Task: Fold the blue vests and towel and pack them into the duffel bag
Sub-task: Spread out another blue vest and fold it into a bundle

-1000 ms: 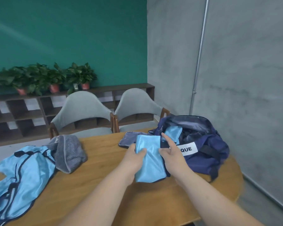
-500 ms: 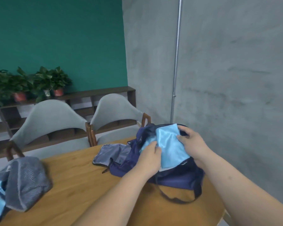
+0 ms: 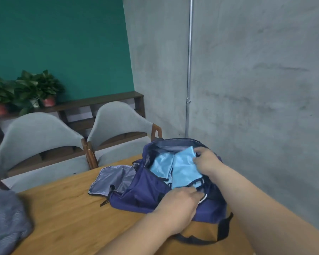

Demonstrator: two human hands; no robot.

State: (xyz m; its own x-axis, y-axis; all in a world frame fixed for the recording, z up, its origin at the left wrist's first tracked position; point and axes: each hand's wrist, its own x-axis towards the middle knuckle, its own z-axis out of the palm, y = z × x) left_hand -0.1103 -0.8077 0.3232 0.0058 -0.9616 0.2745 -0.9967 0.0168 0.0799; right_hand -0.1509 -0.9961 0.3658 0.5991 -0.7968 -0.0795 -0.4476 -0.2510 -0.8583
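Observation:
The navy duffel bag [image 3: 147,192] lies open on the wooden table [image 3: 66,223], its grey-lined flap [image 3: 110,179] spread to the left. A folded light blue vest [image 3: 184,172] sits in the bag's mouth, beside another folded blue vest [image 3: 161,164] deeper inside. My right hand [image 3: 206,161] grips the vest's far edge. My left hand [image 3: 179,205] holds its near edge at the bag's rim, fingertips hidden in the opening. The grey towel [image 3: 6,219] lies crumpled at the table's left edge.
Two grey chairs [image 3: 116,122] stand behind the table. A dark shelf [image 3: 99,103] with potted plants [image 3: 26,89] runs along the green wall. A concrete wall with a metal pipe [image 3: 189,70] is close behind the bag. The bag's strap [image 3: 223,229] loops over the table's near right corner.
Both hands carried the folded blue vest from the table in front of the bag up and into its opening. The view swung right, so the unfolded vest at left dropped out of sight.

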